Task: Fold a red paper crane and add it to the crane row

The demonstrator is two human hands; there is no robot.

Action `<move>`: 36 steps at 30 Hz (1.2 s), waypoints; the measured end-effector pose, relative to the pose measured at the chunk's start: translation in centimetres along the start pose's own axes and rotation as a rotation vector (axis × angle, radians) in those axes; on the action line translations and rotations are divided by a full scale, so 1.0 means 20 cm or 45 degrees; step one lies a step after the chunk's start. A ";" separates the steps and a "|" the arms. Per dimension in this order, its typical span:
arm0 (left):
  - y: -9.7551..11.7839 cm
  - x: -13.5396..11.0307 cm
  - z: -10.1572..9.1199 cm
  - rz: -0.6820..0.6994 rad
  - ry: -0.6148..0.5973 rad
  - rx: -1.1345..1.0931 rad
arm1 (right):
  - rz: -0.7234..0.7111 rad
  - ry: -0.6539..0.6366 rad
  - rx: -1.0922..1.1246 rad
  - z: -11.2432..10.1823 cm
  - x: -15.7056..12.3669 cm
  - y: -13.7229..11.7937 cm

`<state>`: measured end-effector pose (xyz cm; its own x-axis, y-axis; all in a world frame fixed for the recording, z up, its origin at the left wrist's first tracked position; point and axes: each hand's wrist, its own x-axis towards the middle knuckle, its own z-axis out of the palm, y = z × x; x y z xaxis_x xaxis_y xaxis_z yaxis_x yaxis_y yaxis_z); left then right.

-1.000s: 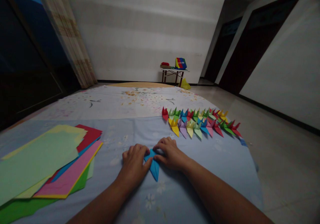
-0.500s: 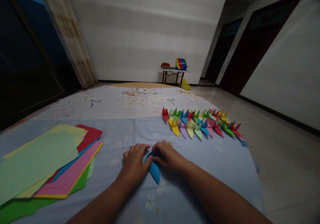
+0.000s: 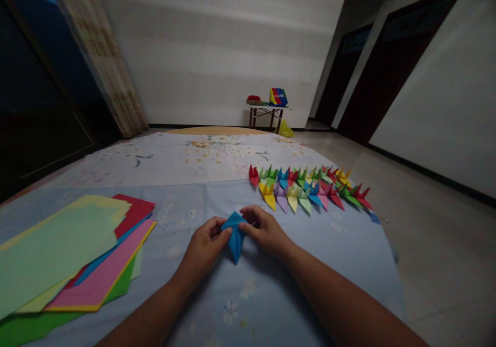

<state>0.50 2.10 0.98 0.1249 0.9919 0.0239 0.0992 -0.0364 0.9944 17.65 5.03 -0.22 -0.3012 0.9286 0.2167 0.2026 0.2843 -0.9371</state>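
A piece of folded blue origami paper, kite-shaped with its long point toward me, is held between both hands over the table. My left hand pinches its left side, thumb on top. On the right side, my right hand grips the paper's edge between thumb and fingers. Beyond my right hand stand rows of folded paper cranes in red, green, yellow, blue, purple and pink. The fingers partly cover the blue paper's side corners.
A fanned stack of coloured paper sheets lies at the left on the floral tablecloth. Beyond the round table, a small side table by the wall carries a colourful box and a red item. A yellow bag is on the floor.
The blue paper has been lifted and turned, so its wide folded face and top corner now show. Both hands have moved slightly away from me, with thumbs now on its front.
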 end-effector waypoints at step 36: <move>0.01 -0.02 0.00 -0.092 0.020 -0.127 | 0.267 -0.198 0.655 -0.01 0.01 -0.01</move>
<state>0.48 1.74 1.09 0.1055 0.9933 -0.0477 0.0087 0.0471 0.9989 17.84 5.19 0.06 -0.4446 0.8957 0.0053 -0.1947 -0.0909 -0.9766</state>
